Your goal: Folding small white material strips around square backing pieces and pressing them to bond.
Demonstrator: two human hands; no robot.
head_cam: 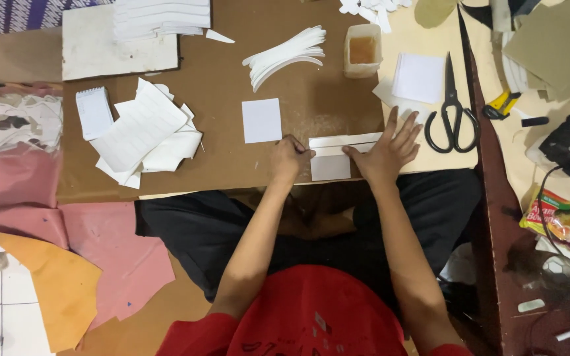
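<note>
We press a small white paper piece [330,166] with a white strip [346,140] lying across its top edge, at the near edge of the brown cardboard worktop [232,79], just in front of our crossed legs. Our left hand [289,157] is curled almost into a fist, and its fingertips push down on the left end of the strip. Our right hand [386,149] lies flat with the fingers spread wide, holding the right end of the strip against the board. Neither hand lifts anything; both only press.

We judge that the step in hand is folding or sticking the strip onto the piece. The next move seems to call for steady, even pressure along the strip so that the edges stay lined up.

Just beyond the hands lies a white paper square [261,120]. Farther back there are a fan of curved white strips [285,58] and a small plastic tub of amber glue [363,50]. To the right, black scissors [452,109] rest beside a stack of white squares [419,77]. To the left sits a loose pile of white sheets [143,132]. Pink and orange leather-like offcuts [100,250] lie on the floor at our left, and a snack packet [559,221] lies at our right.
</note>
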